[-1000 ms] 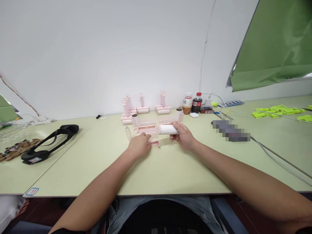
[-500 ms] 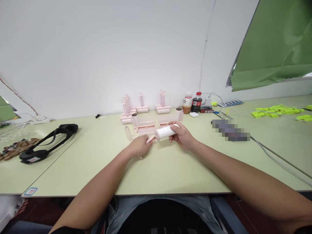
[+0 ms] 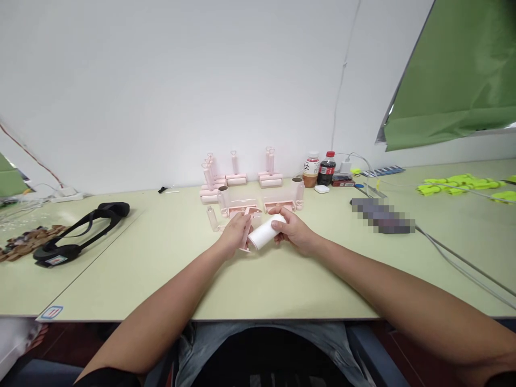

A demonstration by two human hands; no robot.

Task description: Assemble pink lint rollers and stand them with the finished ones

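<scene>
My left hand is closed around a pink plastic lint roller frame, held at a slant. In my right hand is a white lint roll, gripped near its upper right end. The roll's lower left end lies close beside the frame; whether the two touch I cannot tell. Just behind my hands are two pink roller covers with clear sides. A small clear pink handle stands left of them, and a roll with a brown core stands upright at their right.
Several pink lint rollers stand along the wall. Right of them are a cola bottle, an amber drink bottle and a white case. A black headset lies left; a blurred dark object and yellow-green pieces lie right.
The white roll has swung down toward me and to the left. My left hand has turned the pink frame from pointing sideways to a steeper slant, showing more of it.
</scene>
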